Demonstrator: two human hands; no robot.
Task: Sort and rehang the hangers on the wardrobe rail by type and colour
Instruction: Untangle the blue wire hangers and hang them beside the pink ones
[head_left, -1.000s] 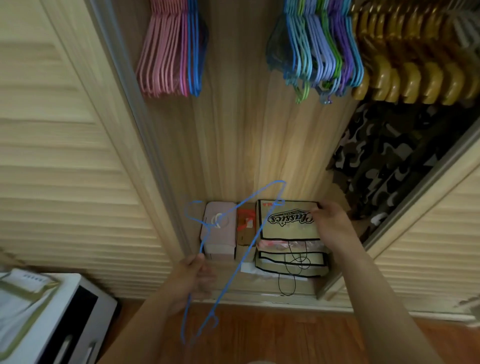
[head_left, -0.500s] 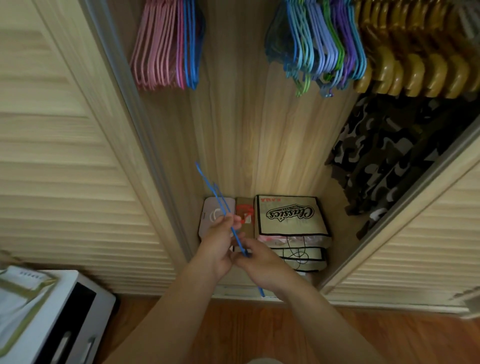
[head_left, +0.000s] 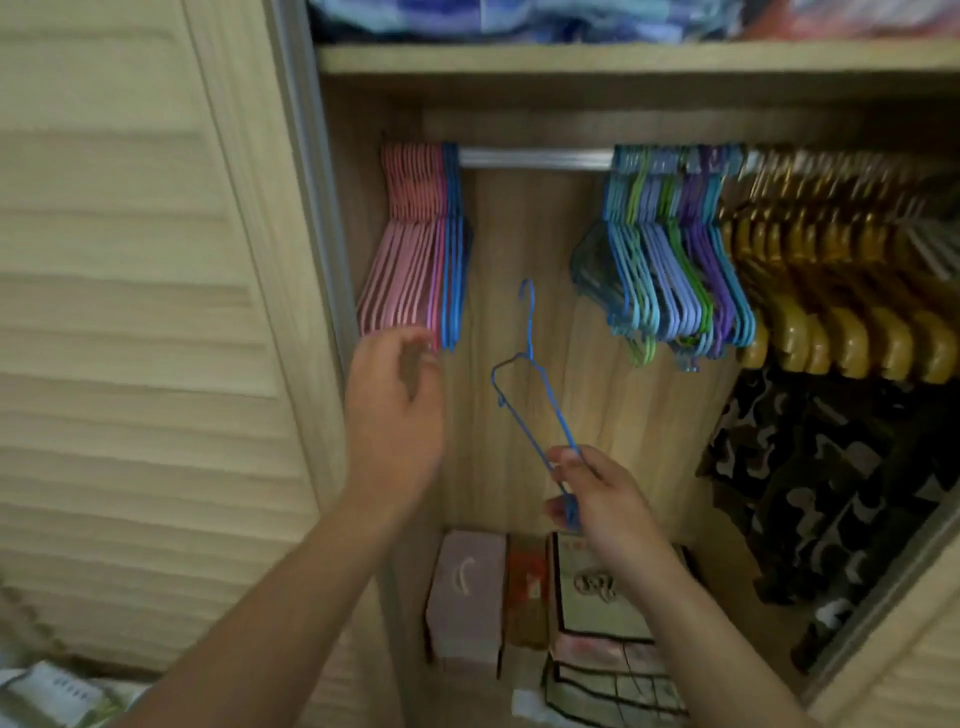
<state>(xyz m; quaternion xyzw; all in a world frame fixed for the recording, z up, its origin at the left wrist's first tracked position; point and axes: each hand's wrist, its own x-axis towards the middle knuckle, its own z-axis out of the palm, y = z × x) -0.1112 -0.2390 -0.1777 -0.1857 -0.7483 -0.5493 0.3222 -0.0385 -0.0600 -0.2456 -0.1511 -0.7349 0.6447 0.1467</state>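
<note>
**Blue hanger raised toward rail**

Since the earlier frame, I have separated the hands and lifted the blue hanger (head_left: 535, 405). My right hand (head_left: 602, 499) pinches its lower end, hook upward, below the rail (head_left: 535, 157). My left hand (head_left: 395, 415) hangs loosely curled, holding nothing, beside the pink hangers (head_left: 405, 270).

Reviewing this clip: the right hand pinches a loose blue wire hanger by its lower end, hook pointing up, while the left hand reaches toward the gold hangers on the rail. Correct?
Not quite. In the head view the left hand reaches toward the pink hangers at the rail's left end, not the gold hangers on the right. The right hand does pinch the blue wire hanger by its lower end, hook up.
</note>
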